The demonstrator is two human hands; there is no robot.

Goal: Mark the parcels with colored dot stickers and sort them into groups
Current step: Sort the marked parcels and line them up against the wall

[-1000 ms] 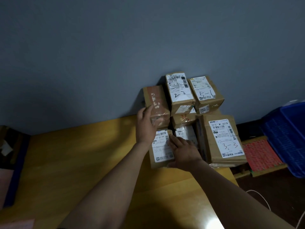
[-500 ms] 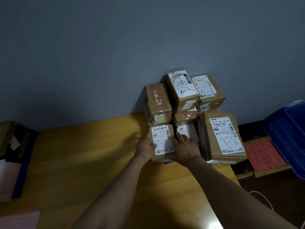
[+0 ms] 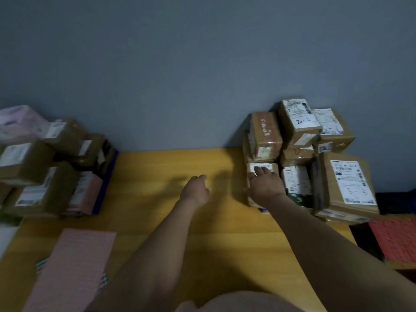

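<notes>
A stack of brown parcels (image 3: 299, 140) stands against the wall at the table's back right. A small parcel (image 3: 263, 165) with a white label sits at the stack's front left. My right hand (image 3: 266, 184) lies over it, fingers across the label and thumb down its left side. My left hand (image 3: 195, 190) hovers over the bare tabletop to the left, loosely curled and holding nothing. A pink sticker sheet (image 3: 72, 266) lies at the near left of the table.
Another pile of labelled parcels (image 3: 40, 167) sits at the left on a blue tray (image 3: 105, 183). The large parcel marked 3-3 (image 3: 346, 185) overhangs the yellow table (image 3: 162, 217) at the right edge. A red sheet (image 3: 396, 239) lies lower, beyond that edge.
My left hand has let go of the small parcel and moved left over the table. My right hand stays on it. The view has swung left, showing the left pile.
</notes>
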